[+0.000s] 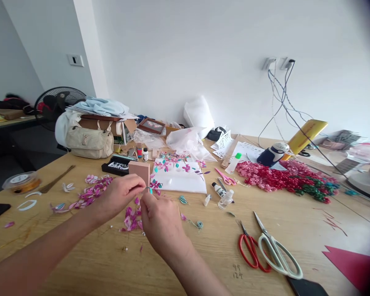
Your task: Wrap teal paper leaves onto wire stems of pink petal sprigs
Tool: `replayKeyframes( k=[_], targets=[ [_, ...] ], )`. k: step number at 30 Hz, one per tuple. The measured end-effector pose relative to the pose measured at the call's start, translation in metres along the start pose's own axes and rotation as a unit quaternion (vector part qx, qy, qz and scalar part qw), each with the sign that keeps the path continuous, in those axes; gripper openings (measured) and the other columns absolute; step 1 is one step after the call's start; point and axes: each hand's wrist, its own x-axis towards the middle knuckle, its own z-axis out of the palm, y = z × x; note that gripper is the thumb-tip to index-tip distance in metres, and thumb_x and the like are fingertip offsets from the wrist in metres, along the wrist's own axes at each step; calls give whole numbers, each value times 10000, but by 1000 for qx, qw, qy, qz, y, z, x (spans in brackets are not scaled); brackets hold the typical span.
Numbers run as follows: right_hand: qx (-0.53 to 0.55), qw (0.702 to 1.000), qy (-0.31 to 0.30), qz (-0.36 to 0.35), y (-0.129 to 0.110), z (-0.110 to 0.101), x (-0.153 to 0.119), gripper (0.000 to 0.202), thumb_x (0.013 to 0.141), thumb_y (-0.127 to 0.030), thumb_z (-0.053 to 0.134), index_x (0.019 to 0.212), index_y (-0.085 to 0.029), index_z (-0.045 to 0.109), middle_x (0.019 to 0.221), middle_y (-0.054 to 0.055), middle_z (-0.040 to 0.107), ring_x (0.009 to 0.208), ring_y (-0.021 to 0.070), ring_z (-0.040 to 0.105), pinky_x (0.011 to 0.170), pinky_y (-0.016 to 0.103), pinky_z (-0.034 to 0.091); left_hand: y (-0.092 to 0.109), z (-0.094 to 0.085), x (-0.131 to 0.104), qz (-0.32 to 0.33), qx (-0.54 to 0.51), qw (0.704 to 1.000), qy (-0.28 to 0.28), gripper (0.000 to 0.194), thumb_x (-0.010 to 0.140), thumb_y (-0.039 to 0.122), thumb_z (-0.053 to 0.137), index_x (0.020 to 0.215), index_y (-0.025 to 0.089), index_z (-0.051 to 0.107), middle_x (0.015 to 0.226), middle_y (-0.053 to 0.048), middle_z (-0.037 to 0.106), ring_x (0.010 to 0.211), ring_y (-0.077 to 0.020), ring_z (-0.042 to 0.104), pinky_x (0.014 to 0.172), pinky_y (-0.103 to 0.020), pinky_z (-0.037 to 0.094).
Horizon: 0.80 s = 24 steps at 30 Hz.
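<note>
My left hand (pixel 125 193) reaches in from the left with thumb and fingers pinched together. Just right of it, my right hand (pixel 163 220) is closed, its fingertips almost meeting the left ones. A thin dark stem (pixel 147 188) shows between the two pinches, with a bit of teal beside it. Right behind the fingertips is a magenta flower (pixel 156 184); whether it joins the stem I cannot tell. Loose pink petals (pixel 131 218) lie under the hands, and more petals (pixel 94 193) lie left. Beyond, a white foam sheet (pixel 185 183) carries several flower sprays.
A tan block (pixel 139 170) and black tray (pixel 119 165) stand behind my left hand. To the right lie red scissors (pixel 249 246), white scissors (pixel 277 250), pink scissors (pixel 225 177), small bottles (pixel 226 199) and pink-red flower bunches (pixel 268 176). A tape tub (pixel 21 182) sits far left.
</note>
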Motion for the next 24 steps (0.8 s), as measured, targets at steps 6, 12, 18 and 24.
replayKeyframes(
  k=[6,12,18,24],
  targets=[
    [134,991,9,29,29,-16,12,201,794,-168,462,637,-187,587,559,-13,569,524,110,480,493,202,275,8,-1,-9,-40,-120,984,-125,114,752,250,543,708,185,625,667,10,590,641,-131,526,586,-204,386],
    [406,910,-1,86,44,7,21,198,781,-259,487,628,-155,559,527,-45,405,517,94,359,473,184,292,22,1,-6,-132,-355,926,-7,76,715,223,588,700,152,565,586,37,536,577,-92,487,553,-185,378],
    [332,942,18,54,26,28,11,255,812,-283,444,632,-153,570,500,-48,373,478,90,321,456,195,253,11,5,5,-110,-327,936,72,82,725,222,565,708,142,567,608,30,522,578,-97,473,556,-203,380],
    [104,994,20,-11,17,-1,-1,271,822,-213,384,618,-179,559,477,-19,479,427,101,407,457,206,251,11,6,3,-28,-100,994,35,119,737,114,510,673,151,603,678,9,566,665,-116,498,606,-210,359]
  ],
)
